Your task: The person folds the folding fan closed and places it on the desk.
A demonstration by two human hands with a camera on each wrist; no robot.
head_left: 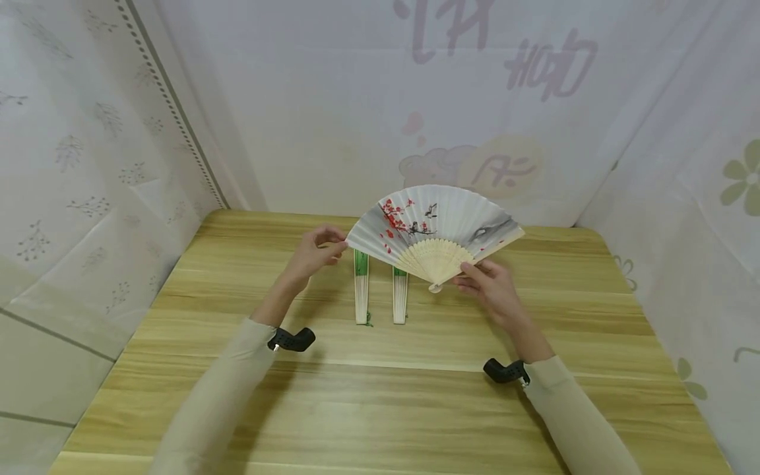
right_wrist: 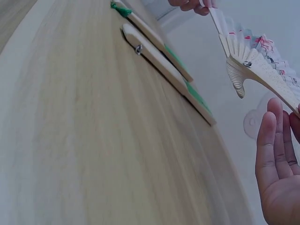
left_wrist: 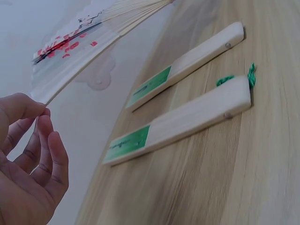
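Note:
A spread folding fan point(head_left: 436, 221), white with red blossoms, birds and grey wash, is held up over the far part of the table. My left hand point(head_left: 317, 251) pinches its left corner between thumb and forefinger, also plain in the left wrist view. Along its right edge stick, near the pale ribs, my right hand point(head_left: 489, 287) grips it with the thumb in front. Below the fan lie two folded fans side by side, a left one point(head_left: 361, 290) and a right one point(head_left: 400, 297), each with pale sticks and green leaf. The spread fan hides their far ends in the head view.
The wooden table point(head_left: 380, 409) carries the folded fans. Green cord point(left_wrist: 251, 75) hangs at the pivot end of one. Behind the table's far edge hangs a printed pale curtain point(head_left: 332, 119), with more patterned cloth at both sides. Black wrist cameras point(head_left: 292, 340) sit on both wrists.

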